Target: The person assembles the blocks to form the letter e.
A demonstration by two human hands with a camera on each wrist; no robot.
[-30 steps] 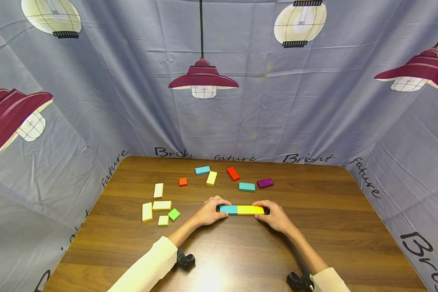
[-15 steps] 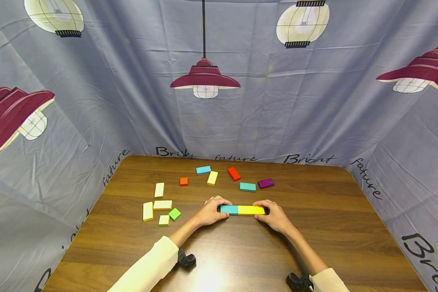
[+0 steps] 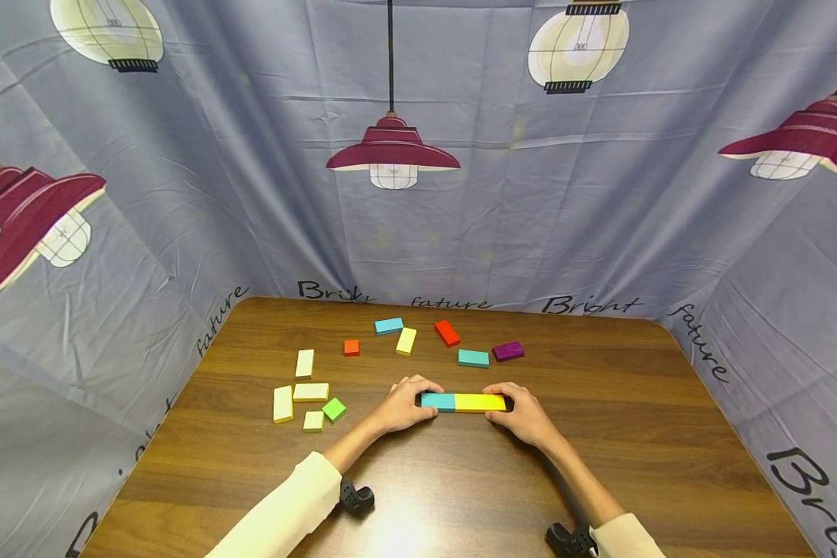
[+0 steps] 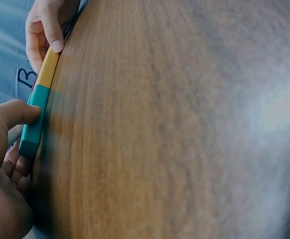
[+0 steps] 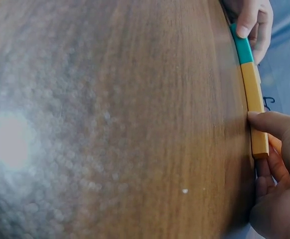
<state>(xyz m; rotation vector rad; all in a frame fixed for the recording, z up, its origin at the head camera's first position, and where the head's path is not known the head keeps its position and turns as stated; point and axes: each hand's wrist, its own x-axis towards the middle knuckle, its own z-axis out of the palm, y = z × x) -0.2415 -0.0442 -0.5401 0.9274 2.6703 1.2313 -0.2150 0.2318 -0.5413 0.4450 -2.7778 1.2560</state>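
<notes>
A teal block (image 3: 438, 401) and a yellow block (image 3: 479, 402) lie end to end on the wooden table, their ends meeting in one straight row. My left hand (image 3: 402, 405) pinches the teal block near its left end, thumb on the near side and fingers on the far side. At the other end, my right hand (image 3: 523, 413) grips the yellow block in the same way. The left wrist view shows the thumb against the teal block (image 4: 34, 119). In the right wrist view the thumb presses the yellow block (image 5: 253, 92).
Behind the row lie a teal block (image 3: 473, 358), a purple block (image 3: 508, 352), a red block (image 3: 447, 333), a blue block (image 3: 389, 326), a pale yellow block (image 3: 406, 342) and an orange-red block (image 3: 351, 348). Several cream blocks (image 3: 311, 392) and a green block (image 3: 334, 409) lie left. Curtains surround the table.
The head view has shifted very slightly. Both hands keep the same hold on the two blocks, which stay in place.
</notes>
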